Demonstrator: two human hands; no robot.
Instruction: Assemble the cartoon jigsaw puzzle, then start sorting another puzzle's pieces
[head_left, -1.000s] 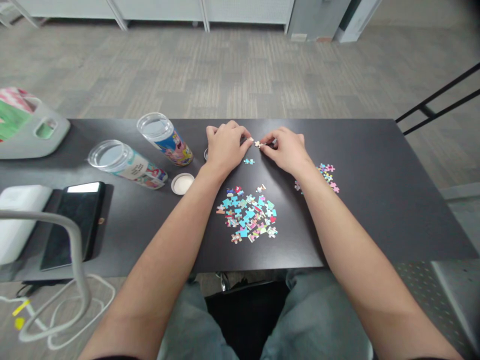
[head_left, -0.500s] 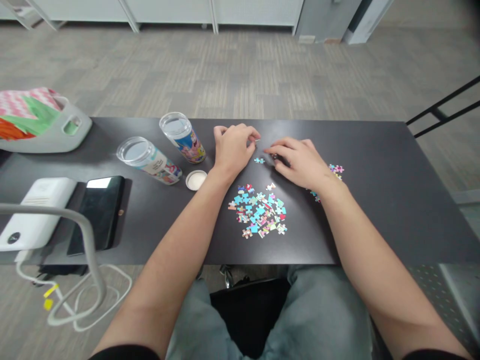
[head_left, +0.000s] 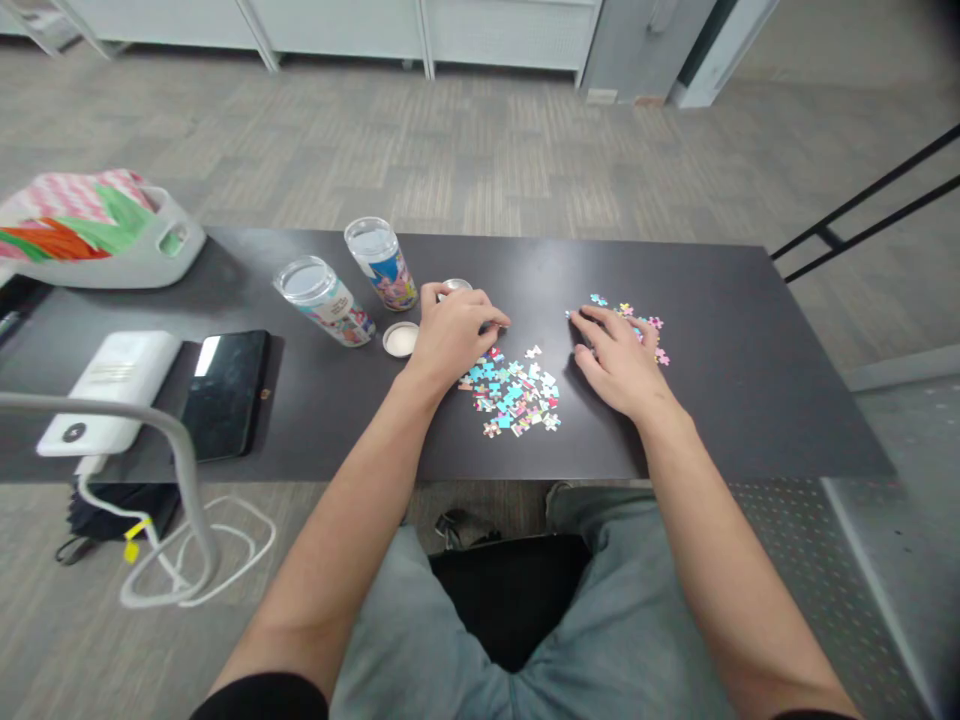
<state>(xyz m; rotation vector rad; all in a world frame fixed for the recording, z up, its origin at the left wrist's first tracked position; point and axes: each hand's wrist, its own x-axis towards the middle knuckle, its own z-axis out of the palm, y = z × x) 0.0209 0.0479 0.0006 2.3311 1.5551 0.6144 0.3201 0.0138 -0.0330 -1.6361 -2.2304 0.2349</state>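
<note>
My left hand (head_left: 456,340) is just above the back left of a loose pile of jigsaw pieces (head_left: 514,395). Its thumb and fingers are pinched on a small jigsaw piece (head_left: 506,323), mostly hidden by the fingertips. My right hand (head_left: 621,362) lies low over the table with fingers stretched out, the tip of one finger at a small blue jigsaw piece (head_left: 568,314). A second group of pieces (head_left: 654,324), pink, yellow and blue, spreads behind and under that hand, which partly covers it.
Two clear-lidded picture canisters (head_left: 330,305) (head_left: 386,270) stand left of my left hand. Near them are a white round lid (head_left: 401,340) and a round silvery lid (head_left: 456,286). Farther left lie a black phone (head_left: 225,395), a white power bank (head_left: 112,390) and a basket (head_left: 176,255).
My right hand has moved right, away from the left, carrying a blue piece toward the right group and spreading its fingers. My left hand has come nearer the pile. The view has shifted.
</note>
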